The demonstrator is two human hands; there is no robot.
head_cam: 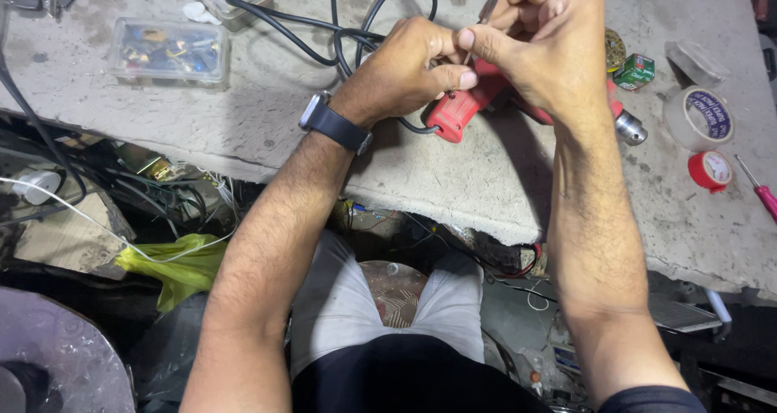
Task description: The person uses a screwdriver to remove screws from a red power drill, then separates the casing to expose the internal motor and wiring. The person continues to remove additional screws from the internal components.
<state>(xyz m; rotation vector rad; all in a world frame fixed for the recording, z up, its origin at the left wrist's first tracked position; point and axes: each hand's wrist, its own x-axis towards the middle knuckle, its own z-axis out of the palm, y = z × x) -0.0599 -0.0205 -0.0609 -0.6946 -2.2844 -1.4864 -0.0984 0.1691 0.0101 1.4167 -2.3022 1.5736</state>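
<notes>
Red plastic marks the body of a power drill (465, 105) that lies on its side on the grey, stained surface (453, 178), its metal chuck (630, 128) pointing to the right. The drill is gripped at its rear end by the left hand (409, 71), whose fingers are curled closed around the housing; a dark watch (334, 124) is worn on that wrist. The right hand (544, 36) is held just above the drill, closed on a thin metal shaft of a screwdriver (488, 6) with an orange-red handle tip seen at the top edge; the shaft is pinched between thumb and fingers, and its tip is hidden between the two hands. A black cable (356, 32) is looped on the surface behind the left hand and runs to the drill.

To the far left a clear plastic box (168, 50) of small parts is set, well apart from the hands. On the right, a white tape roll (698, 117) and a red tape roll (710, 170) are seen near each other, with a pink-handled screwdriver (761, 193) just beside them at the edge. A small green box (635, 71) is placed near the right wrist. Below the surface's edge, a yellow-green bag (178, 267) and tangled wires are visible.
</notes>
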